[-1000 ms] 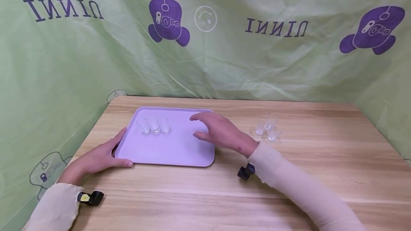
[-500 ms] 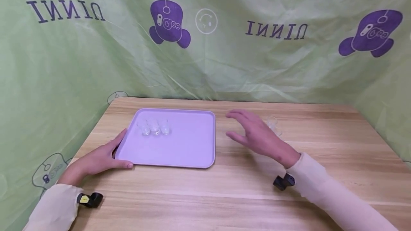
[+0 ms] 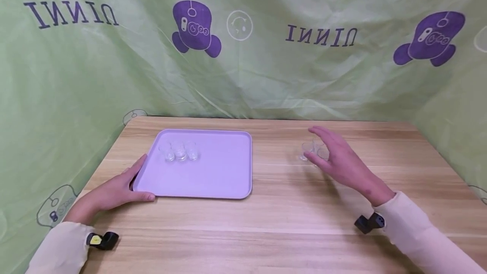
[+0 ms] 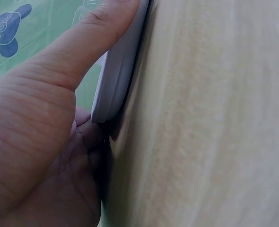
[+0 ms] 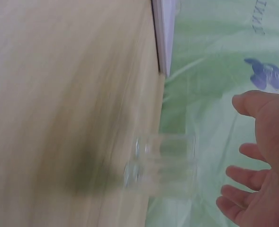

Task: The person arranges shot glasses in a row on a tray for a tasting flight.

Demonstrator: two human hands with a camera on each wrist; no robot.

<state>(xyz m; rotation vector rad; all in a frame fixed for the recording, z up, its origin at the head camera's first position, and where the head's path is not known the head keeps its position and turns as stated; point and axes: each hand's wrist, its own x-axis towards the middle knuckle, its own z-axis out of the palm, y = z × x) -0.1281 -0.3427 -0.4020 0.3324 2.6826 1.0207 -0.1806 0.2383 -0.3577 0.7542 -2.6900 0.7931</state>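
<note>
where the lilac tray (image 3: 218, 172) sits on the wooden bench (image 3: 243, 236), the left hand (image 3: 112, 190) touches its eight o'clock corner, thumb and fingers spread along the edges. three small clear glasses (image 3: 181, 151) stand toward the tray's ten o'clock. out at three o'clock, more glasses (image 5: 163, 175) stand just beside the right hand (image 3: 344, 160), its fingers parted and grasping nothing.

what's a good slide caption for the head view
Left hand touching a tray with three glasses, right hand near more glasses.
</note>
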